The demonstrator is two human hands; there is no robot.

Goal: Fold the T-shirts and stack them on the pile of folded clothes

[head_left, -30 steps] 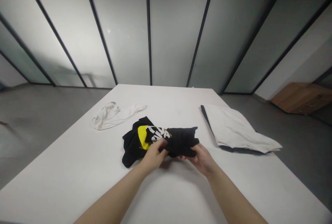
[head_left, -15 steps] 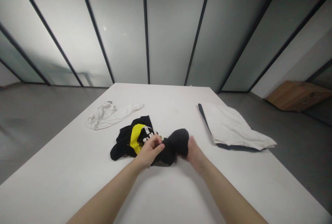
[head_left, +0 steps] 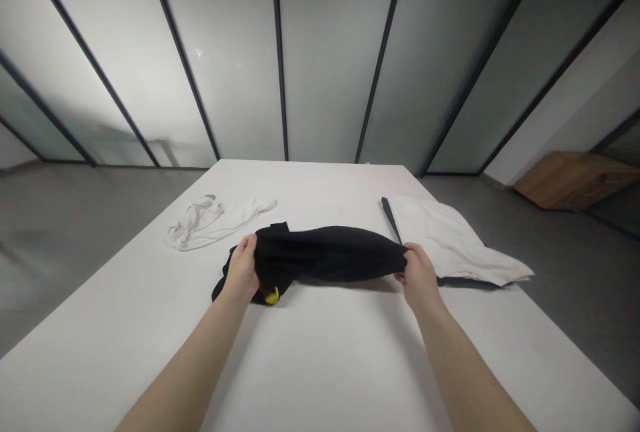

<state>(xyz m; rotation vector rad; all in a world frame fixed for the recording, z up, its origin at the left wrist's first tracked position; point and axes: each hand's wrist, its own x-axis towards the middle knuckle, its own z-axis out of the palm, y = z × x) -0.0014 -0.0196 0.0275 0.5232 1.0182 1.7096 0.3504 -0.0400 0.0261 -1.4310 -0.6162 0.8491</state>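
Note:
A black T-shirt (head_left: 330, 253) is stretched sideways between my two hands, its held part raised a little off the table. My left hand (head_left: 243, 265) is closed on the cloth at the left, over the rest of the bunched shirt. At the right end, my right hand (head_left: 419, 272) pinches the other edge, in front of a folded white garment. Only a small yellow patch (head_left: 272, 296) of the shirt's print shows below the stretched cloth; the rest of the print is hidden.
On the white table (head_left: 320, 365), a crumpled white garment (head_left: 200, 222) lies at the left. To the right is the folded white cloth (head_left: 445, 239) with a dark layer beneath it. Frosted glass panels (head_left: 330, 52) stand behind, and a wooden cabinet (head_left: 570, 179) is at the far right.
The bunched black shirt has been pulled out wide and lifted. My left hand moved left and my right hand moved right, each now gripping cloth. Most of the yellow print went out of sight.

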